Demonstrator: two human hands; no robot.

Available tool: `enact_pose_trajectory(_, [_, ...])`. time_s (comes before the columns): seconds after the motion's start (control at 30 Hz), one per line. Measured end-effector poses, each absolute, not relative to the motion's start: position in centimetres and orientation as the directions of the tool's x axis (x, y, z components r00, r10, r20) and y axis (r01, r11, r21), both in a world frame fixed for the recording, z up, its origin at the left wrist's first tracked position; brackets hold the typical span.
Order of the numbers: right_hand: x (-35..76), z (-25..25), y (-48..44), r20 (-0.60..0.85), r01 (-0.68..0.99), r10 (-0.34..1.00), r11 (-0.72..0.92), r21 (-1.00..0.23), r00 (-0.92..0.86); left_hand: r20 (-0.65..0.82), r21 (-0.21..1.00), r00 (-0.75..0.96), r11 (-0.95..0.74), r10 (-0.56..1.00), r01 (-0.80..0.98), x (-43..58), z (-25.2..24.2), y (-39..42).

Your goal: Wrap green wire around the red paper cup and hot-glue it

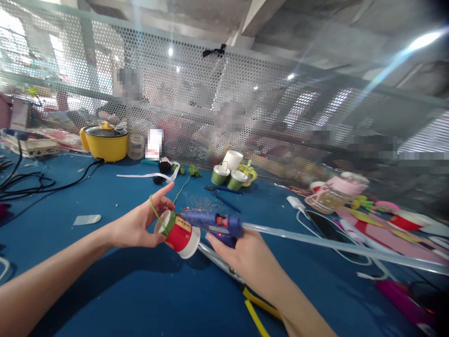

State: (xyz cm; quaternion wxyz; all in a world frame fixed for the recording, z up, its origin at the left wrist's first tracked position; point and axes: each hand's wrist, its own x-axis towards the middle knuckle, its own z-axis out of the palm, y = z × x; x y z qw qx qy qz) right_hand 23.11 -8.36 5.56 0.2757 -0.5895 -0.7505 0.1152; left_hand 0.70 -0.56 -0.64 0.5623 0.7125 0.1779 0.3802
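Observation:
My left hand (142, 217) grips a red paper cup (180, 235) that lies tilted on its side, its white rim towards the right. Green yarn (169, 223) is wound round the cup's left end, and a strand loops over my left fingers. Another strand runs back to a small green yarn ball (194, 171). In my right hand (245, 257) is a blue hot glue gun (213, 221), its nozzle close to the yarn on the cup. A long clear glue stick (315, 241) sticks out of its back end. Pliers with yellow handles (261, 304) lie beneath my right wrist.
At the back stand a yellow electric pot (106, 142), a glass jar (136, 146) and green-wrapped paper cups (220, 174). Blue-handled pliers (224, 196) lie ahead. On the right are a phone (326, 229), white cables and a pink-topped wrapped cup (331, 196). A perforated metal screen (189, 89) borders the table.

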Motion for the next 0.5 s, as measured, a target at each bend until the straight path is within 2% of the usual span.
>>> enact_pose_trajectory(0.27, [22.7, 7.1, -9.4, 0.239, 0.838, 0.953, 0.282, -0.468, -0.187, 0.369, 0.925, 0.630, -0.336, 0.683, -0.179, 0.6, -0.6, -0.2])
enact_pose_trajectory(0.4, [22.4, 7.1, -9.7, 0.272, 0.853, 0.944, 0.292, -0.433, -0.186, 0.345, 0.936, 0.614, -0.311, 0.710, -0.167, 0.6, -0.6, -0.2])
enact_pose_trajectory(0.5, [22.2, 6.6, -9.8, 0.306, 0.831, 0.937, 0.303, -0.465, -0.170, 0.339, 0.937, 0.602, -0.314, 0.723, -0.152, 0.6, -0.6, -0.1])
